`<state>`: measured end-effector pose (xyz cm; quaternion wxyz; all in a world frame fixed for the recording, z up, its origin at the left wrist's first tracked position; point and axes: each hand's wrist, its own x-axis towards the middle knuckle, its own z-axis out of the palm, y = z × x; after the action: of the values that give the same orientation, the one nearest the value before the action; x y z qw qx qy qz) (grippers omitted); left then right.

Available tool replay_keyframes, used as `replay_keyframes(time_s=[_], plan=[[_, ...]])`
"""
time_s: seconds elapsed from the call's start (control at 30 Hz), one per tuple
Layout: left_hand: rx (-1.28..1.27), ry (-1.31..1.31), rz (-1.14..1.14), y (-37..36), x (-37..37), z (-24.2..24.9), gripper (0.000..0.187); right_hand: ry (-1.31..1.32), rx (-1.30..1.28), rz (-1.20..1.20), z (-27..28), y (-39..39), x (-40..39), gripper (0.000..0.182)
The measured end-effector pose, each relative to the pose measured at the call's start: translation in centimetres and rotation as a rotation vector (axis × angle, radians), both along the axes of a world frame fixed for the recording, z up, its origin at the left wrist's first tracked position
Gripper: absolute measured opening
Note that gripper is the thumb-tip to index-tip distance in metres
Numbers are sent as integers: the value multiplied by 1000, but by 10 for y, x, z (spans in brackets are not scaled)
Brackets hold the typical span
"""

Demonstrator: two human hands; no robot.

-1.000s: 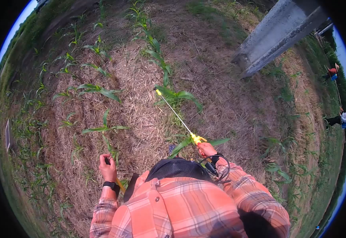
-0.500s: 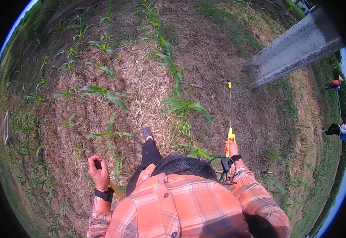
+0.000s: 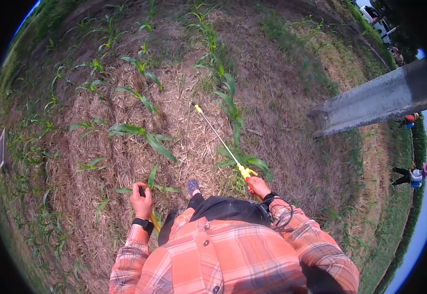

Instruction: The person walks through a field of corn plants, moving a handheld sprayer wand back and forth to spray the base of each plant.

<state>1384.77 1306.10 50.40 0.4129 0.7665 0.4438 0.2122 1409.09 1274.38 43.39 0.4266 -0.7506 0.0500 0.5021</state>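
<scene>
Straw-littered soil (image 3: 189, 130) across most of the round, black-edged view, with young leafy plants (image 3: 140, 133) in rows at left and upper middle. Slanting in from the dark edge at upper right, a grey concrete post (image 3: 377, 104), well apart from the right hand (image 3: 258, 188). Along the right edge, two people (image 3: 415, 175), and at the top right a white vehicle (image 3: 374, 19). Between post and middle of the frame, a broad stretch of brownish ground; tighter at lower left, with leaves (image 3: 152, 175) just beside the left hand (image 3: 141, 202). Running up and leftward from the right hand, a spray wand (image 3: 218, 137), its yellow nozzle (image 3: 198, 110) over straw at upper middle, well apart from the left hand. Near the rod's lower end, a green plant (image 3: 258, 163), contact impossible to tell. Closed around the wand's yellow handle (image 3: 246, 172), the right hand, with loops of dark cable (image 3: 291, 215) beside its wrist. Curled snugly around a black grip (image 3: 142, 191) above a yellow bar (image 3: 155, 223), the left hand. Between both, lower down, a dark shoe (image 3: 193, 186).
</scene>
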Motion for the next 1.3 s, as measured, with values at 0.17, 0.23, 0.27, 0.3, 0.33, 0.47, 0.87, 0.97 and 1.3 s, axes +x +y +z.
replay_keyframes(time_s=[0.17, 0.23, 0.27, 0.3, 0.33, 0.47, 0.87, 0.97, 1.3], plan=[[-63, -146, 30, 26, -17, 50, 9, 101, 62, 412, 11, 57, -1, 28], [-242, -198, 181, 23, -19, 103, 10, 92, 108, 563, 12, 74, 6, 28], [-238, -195, 185, 24, -19, 111, 10, -38, 138, 714, -3, 78, 11, 38], [-219, -209, 201, 27, -19, 116, 10, -36, 145, 718, -9, 84, 16, 38], [-197, -223, 216, 31, -16, 119, 9, -10, 173, 733, -16, 90, 22, 40], [81, -32, 149, 61, 36, 54, 8, 12, 190, 739, -33, 114, 56, 42], [184, 34, -39, 105, 238, 2, 9, 111, 108, -33, -37, 85, 222, 29], [127, 81, -16, 111, 256, 0, 10, 101, 152, -237, -50, 61, 259, 30], [-16, -171, 86, 134, 252, 86, 8, -67, 72, -709, -66, 34, 331, 31]])
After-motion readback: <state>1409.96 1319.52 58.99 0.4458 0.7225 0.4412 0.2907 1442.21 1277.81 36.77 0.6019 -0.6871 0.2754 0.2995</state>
